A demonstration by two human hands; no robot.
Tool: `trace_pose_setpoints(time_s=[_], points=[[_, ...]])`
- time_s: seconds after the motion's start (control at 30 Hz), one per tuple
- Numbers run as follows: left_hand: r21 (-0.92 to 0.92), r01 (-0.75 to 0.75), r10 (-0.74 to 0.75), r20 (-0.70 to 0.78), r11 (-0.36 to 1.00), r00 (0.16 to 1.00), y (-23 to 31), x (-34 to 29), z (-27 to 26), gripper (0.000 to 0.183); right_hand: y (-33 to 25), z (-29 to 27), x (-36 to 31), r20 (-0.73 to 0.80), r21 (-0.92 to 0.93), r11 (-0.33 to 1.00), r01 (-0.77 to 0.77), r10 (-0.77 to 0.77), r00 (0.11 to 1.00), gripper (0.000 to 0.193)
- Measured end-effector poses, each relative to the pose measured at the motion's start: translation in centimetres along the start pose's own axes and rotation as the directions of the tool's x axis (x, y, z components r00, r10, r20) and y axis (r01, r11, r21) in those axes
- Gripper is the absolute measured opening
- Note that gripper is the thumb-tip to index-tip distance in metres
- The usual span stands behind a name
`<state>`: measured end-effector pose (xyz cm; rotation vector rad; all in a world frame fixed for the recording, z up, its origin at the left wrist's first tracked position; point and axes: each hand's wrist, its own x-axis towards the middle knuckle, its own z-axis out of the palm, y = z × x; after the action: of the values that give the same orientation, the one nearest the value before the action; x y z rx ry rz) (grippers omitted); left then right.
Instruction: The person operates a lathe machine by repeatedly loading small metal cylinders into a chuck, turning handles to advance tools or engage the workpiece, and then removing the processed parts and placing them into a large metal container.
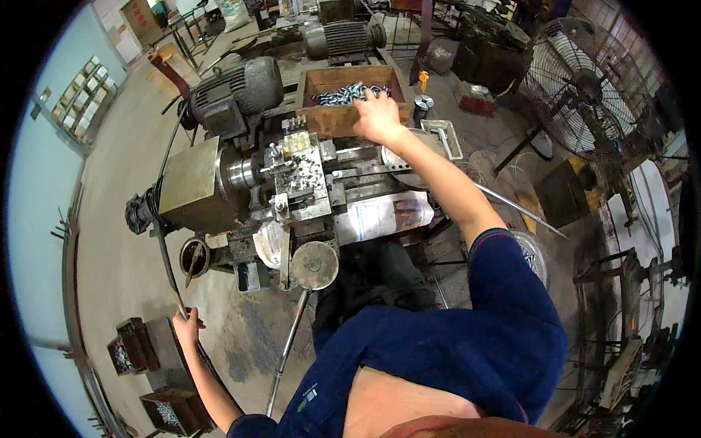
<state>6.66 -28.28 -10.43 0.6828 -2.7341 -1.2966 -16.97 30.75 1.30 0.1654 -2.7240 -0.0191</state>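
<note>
My right hand (380, 118) reaches over the near edge of a wooden box (342, 121) on the far side of the machine. Its fingers are apart and bent down toward a heap of small shiny metal parts (337, 96); the fingertips are partly hidden among them. Low on the left, my left hand (188, 326) is closed around a long dark lever (169, 271) that runs up beside the machine's headstock (191, 186). Between my arms lies the small lathe, its chuck (239, 172) facing a tool slide (303, 175) strewn with metal chips.
A round-topped metal handle (315, 265) stands close before my body. Electric motors (244, 86) sit behind the lathe. A large caged fan (588, 91) stands at the right. Boxes of small parts (171, 410) are at the lower left, and a paper sheet (383, 217) covers the lathe's front.
</note>
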Motion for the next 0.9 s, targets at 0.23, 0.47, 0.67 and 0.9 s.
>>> trace_pose_setpoints(time_s=[0.23,0.47,0.67,0.9], points=[[-0.181,-0.049,0.062,0.064,0.982,0.996,-0.9,-0.2,-1.1,0.024,4.1,0.1,-12.7,0.202,0.344,0.908,-0.240,0.178,0.963,0.038],[-0.418,0.248,-0.125,0.299,0.874,0.946,-4.9,-0.6,-2.0,0.031,14.5,1.1,-33.6,0.348,0.064,0.651,-0.757,0.696,0.628,0.038],[-0.399,0.322,-0.218,0.285,0.859,0.933,-0.9,0.8,0.1,0.032,19.4,4.2,-52.1,0.332,-0.272,0.239,-0.932,0.933,0.142,0.032],[-0.258,0.266,-0.223,0.186,0.929,0.957,-1.7,-0.4,-0.9,0.031,22.4,7.7,-49.5,0.480,-0.347,0.585,-0.733,0.782,0.397,0.027]])
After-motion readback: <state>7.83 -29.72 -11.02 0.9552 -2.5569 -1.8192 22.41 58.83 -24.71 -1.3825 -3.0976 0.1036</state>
